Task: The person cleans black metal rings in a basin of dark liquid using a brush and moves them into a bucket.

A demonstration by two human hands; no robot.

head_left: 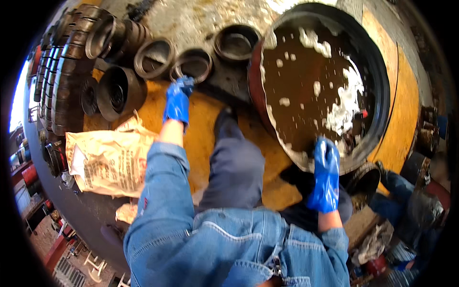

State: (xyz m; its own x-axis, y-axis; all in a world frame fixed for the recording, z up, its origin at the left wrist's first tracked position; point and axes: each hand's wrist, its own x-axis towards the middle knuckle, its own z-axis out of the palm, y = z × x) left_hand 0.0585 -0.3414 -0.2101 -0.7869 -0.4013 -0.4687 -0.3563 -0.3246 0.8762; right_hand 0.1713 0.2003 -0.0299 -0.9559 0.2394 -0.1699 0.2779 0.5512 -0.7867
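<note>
My left hand (179, 99), in a blue rubber glove, reaches forward to a round, hollow metal ring (192, 64). Its fingers are closed over the ring's near rim. A similar metal ring (155, 58) lies just left of it, and a dark metal cup (236, 43) sits beyond to the right. Also gloved in blue, my right hand (327, 174) is at the near edge of a large round tub (388, 81). Brown liquid (299, 98) with patches of white foam fills the tub. The right fingertips reach over the liquid; their grip is hidden.
Stacked dark metal parts (71, 71) rise at the far left, with a wide metal cup (121, 93) before them. A crumpled brown paper sack (107, 160) lies beside my left arm. Yellow boards (203, 126) lie underfoot. Clutter, including a crumpled plastic bag (375, 243), is at right.
</note>
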